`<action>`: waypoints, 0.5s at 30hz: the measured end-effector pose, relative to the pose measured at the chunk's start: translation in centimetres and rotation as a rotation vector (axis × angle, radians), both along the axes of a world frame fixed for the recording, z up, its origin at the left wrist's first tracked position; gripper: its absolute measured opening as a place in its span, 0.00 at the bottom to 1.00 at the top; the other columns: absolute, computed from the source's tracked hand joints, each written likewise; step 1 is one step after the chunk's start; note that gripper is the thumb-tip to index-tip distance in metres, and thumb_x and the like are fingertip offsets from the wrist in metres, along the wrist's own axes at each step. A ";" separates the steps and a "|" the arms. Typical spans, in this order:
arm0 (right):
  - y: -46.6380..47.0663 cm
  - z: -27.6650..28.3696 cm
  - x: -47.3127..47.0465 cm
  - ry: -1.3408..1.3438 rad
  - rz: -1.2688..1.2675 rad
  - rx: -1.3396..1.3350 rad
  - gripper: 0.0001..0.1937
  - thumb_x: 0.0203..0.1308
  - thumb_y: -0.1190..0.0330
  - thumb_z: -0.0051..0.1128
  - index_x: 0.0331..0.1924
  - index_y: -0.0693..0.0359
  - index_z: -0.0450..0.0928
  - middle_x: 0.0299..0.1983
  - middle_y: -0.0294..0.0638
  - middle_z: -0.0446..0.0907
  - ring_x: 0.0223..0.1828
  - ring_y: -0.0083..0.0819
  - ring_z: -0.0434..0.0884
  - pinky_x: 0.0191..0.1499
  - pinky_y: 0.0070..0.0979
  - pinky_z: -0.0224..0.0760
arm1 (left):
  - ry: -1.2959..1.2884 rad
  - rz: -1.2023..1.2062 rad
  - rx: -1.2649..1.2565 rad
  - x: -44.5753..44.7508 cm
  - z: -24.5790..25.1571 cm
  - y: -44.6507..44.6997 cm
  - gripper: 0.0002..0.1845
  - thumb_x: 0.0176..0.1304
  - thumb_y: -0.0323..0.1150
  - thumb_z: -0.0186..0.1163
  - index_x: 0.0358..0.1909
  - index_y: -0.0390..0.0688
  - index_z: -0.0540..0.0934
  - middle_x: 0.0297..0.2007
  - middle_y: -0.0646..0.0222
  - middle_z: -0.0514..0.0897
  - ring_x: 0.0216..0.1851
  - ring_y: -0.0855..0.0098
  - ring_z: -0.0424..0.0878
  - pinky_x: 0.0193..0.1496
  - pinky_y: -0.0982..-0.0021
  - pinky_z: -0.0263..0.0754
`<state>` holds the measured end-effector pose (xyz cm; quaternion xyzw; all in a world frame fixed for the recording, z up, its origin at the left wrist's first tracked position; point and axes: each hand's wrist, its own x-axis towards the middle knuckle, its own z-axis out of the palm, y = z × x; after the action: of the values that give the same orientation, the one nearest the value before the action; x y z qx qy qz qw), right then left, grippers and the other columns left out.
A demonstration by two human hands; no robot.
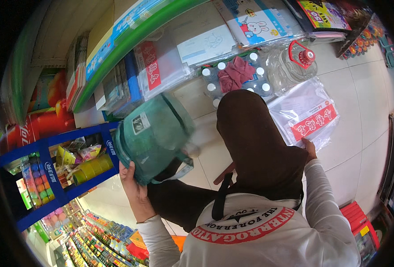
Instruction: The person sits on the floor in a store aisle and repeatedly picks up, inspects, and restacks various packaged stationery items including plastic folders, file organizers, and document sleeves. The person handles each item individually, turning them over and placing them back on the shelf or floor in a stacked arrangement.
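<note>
My left hand grips the lower rim of a teal plastic tub-like object, which is tilted on its side left of my legs. It bears a small white picture sticker, and a pale strap or handle hangs at its lower right. Its far edge looks blurred. My right hand holds the near edge of a clear plastic packet of paper with a red printed band, just right of my knee. The fingertips lie on the packet's corner; the rest of that hand's grip is partly hidden.
Bottled water wrapped as a pack lies before my knee with a maroon cloth on it, beside a large water jug. A green-edged shelf and a blue rack stand to the left.
</note>
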<state>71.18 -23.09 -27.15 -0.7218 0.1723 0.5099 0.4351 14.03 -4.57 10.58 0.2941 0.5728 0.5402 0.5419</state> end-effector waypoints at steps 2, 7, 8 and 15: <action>0.0 0.5 0.0 0.014 0.061 0.033 0.06 0.58 0.70 0.61 0.31 0.53 0.74 0.19 0.28 0.70 0.17 0.22 0.69 0.20 0.25 0.59 | -0.099 0.069 -0.039 1.3 -0.1 2.6 0.23 0.67 0.22 0.53 0.65 0.40 0.68 0.58 0.57 0.78 0.58 0.61 0.77 0.61 0.62 0.73; 0.7 2.0 -1.0 0.013 0.038 0.084 0.08 0.63 0.72 0.56 0.44 0.61 0.73 0.32 0.38 0.78 0.32 0.34 0.80 0.33 0.32 0.75 | -0.168 0.055 -0.120 6.3 -3.7 10.9 0.27 0.68 0.23 0.53 0.69 0.42 0.64 0.63 0.61 0.73 0.62 0.62 0.73 0.65 0.63 0.68; 0.6 2.3 -1.3 0.045 -0.037 0.202 0.10 0.64 0.74 0.53 0.48 0.62 0.73 0.37 0.40 0.79 0.34 0.35 0.81 0.37 0.31 0.76 | -0.211 -0.070 -0.036 7.8 -5.0 12.8 0.28 0.68 0.23 0.52 0.70 0.42 0.63 0.65 0.61 0.71 0.64 0.61 0.71 0.67 0.62 0.65; -0.1 4.4 0.1 -0.122 -0.095 0.407 0.20 0.59 0.79 0.51 0.57 0.66 0.70 0.47 0.43 0.81 0.46 0.35 0.81 0.53 0.32 0.75 | -0.211 -0.310 -0.047 15.1 -12.8 25.8 0.26 0.68 0.27 0.56 0.67 0.44 0.65 0.59 0.63 0.75 0.59 0.62 0.75 0.61 0.55 0.73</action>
<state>71.27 -23.21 -22.76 -0.6395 0.0732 0.4686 0.6051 29.14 21.26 -2.17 0.3080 0.4730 0.4645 0.6824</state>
